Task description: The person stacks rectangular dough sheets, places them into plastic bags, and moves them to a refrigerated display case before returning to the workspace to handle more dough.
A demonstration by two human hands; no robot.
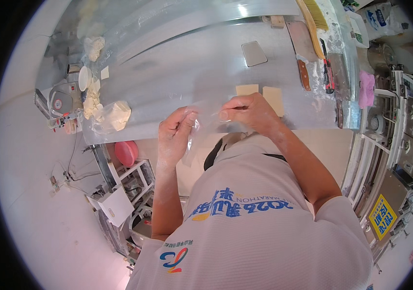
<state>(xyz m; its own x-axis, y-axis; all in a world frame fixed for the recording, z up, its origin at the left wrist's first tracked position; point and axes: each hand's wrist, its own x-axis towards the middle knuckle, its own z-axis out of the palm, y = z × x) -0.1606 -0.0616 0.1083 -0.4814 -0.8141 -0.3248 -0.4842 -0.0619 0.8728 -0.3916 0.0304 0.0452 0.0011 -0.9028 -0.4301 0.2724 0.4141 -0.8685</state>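
Between my hands a thin clear plastic bag is stretched over the near edge of the metal worktable. My left hand pinches one side of it between thumb and fingers, and a loose part hangs below that hand. The other side is gripped by my right hand. Just beyond my right hand lie two pale stacks of what look like dough sheets, a left stack and a right stack, partly covered by the hand. Farther back, a small flat metal plate rests on the table.
At left are a clear bag with pale dough pieces, loose dough scraps, a white bowl and a scale. Along the right lie a cleaver, a bench brush and red-black cutters. A pink cloth hangs beyond.
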